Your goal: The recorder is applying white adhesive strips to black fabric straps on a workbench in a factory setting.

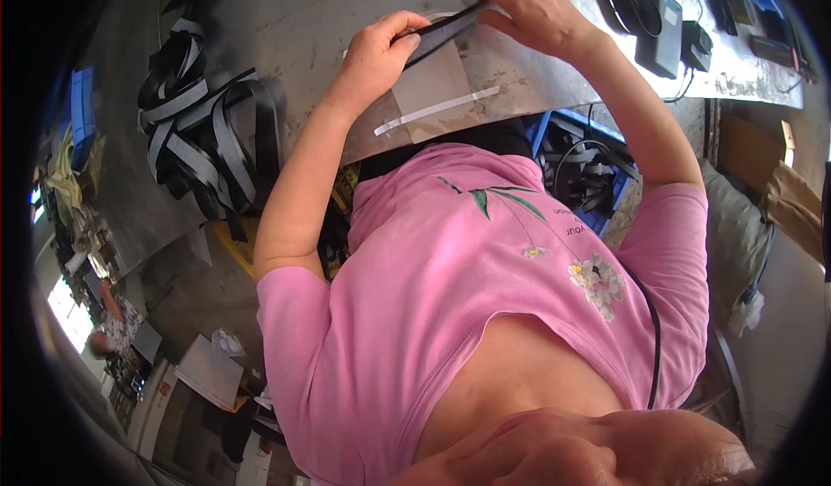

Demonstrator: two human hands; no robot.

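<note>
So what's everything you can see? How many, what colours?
Strap: one, black/grey, upper middle
Strap pile: one, black/grey, table's left
Table: one, grey, across top
Sheet: one, beige, near edge
Strip: one, white, across sheet
Box: one, grey, table's right
Power adapter: one, black, beside box
Curved bands: several, black, beside box
Crate: one, blue, below table
Co-worker: one, patterned top, far left
Clutter: uncountable, mixed, far left
Shirt: one, pink, centre
Left hand: one, pinching strap
Right hand: one, over strap

Workshop, worn metal worktable (260, 19), heaped black-and-grey strips (186, 118), blue crate (541, 128) of dark strips (589, 174), another person (126, 321) in background
</note>
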